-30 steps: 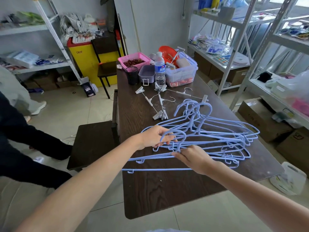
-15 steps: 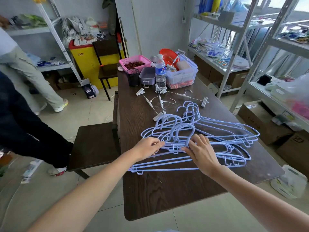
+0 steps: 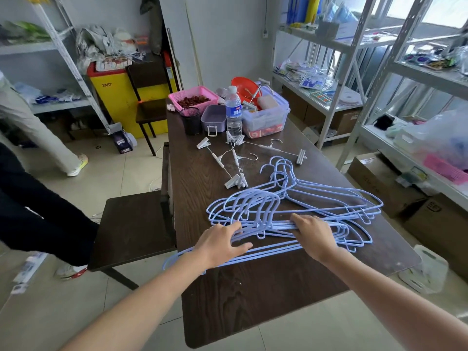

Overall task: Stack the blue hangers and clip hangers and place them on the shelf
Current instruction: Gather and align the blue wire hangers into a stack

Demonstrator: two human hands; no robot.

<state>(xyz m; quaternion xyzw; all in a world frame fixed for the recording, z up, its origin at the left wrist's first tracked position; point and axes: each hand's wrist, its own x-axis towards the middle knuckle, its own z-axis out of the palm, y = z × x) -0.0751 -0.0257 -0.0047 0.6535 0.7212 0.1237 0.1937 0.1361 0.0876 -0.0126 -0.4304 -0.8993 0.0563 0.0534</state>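
Observation:
Several blue hangers lie bunched on the dark table, their hooks curling up and to the left and their long bars jutting past the table's left edge. My left hand grips this bunch at its left part, thumb stretched along the bars. My right hand curls its fingers over the same bars further right. More blue hangers lie spread behind, toward the right edge. White clip hangers lie scattered mid-table, one more clip hanger beyond them.
A water bottle, clear box, purple box, mesh cup and pink basket crowd the table's far end. Metal shelves stand right, cardboard boxes below. A low dark bench and a person's legs are left.
The near bunch of blue hangers has been gathered tighter and drawn left and toward me, its bars now overhanging the table's left edge. My hands have moved apart along the bars.

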